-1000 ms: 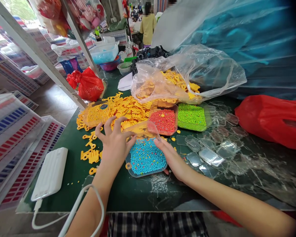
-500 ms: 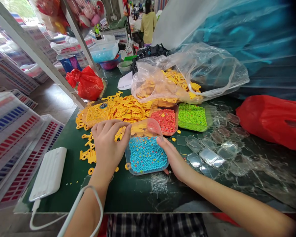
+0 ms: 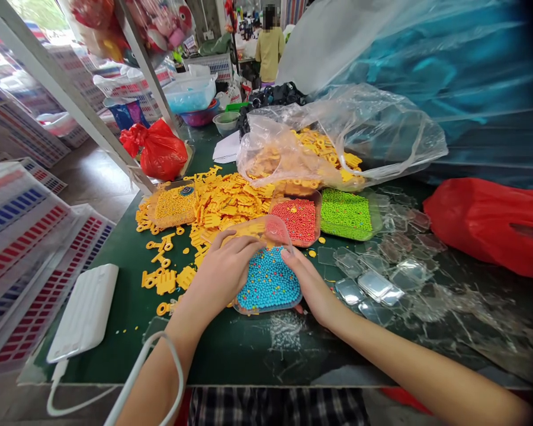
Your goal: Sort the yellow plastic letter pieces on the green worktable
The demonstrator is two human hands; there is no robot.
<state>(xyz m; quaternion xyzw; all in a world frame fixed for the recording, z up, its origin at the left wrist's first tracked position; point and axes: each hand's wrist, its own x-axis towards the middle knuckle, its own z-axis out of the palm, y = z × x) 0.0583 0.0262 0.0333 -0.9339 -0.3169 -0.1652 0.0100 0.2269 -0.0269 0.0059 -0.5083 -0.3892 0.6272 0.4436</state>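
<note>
A clear plastic tray of blue beads (image 3: pixel 270 284), with a few beads of other colours mixed in, sits near the front of the table. My right hand (image 3: pixel 308 284) grips its right side, thumb over the rim. Across the tray's left part lies my left hand (image 3: pixel 231 263), its fingers bent together above the beads. The left thumb and fingertips are hidden, so anything pinched there is not visible. Behind the tray are a pile of yellow plastic pieces (image 3: pixel 231 201), a tray of red beads (image 3: pixel 295 219) and a tray of green beads (image 3: pixel 346 213).
A tray of yellow beads (image 3: pixel 173 204) stands left of the pile. Clear plastic pieces (image 3: pixel 377 284) lie scattered at right, near a red bag (image 3: pixel 484 225). A white power bank (image 3: pixel 86 307) with a cable is at left. A clear bag (image 3: pixel 382 130) lies behind.
My left hand has moved right, from the tray's left edge to above the blue beads, covering part of them. My right hand keeps its hold on the tray.
</note>
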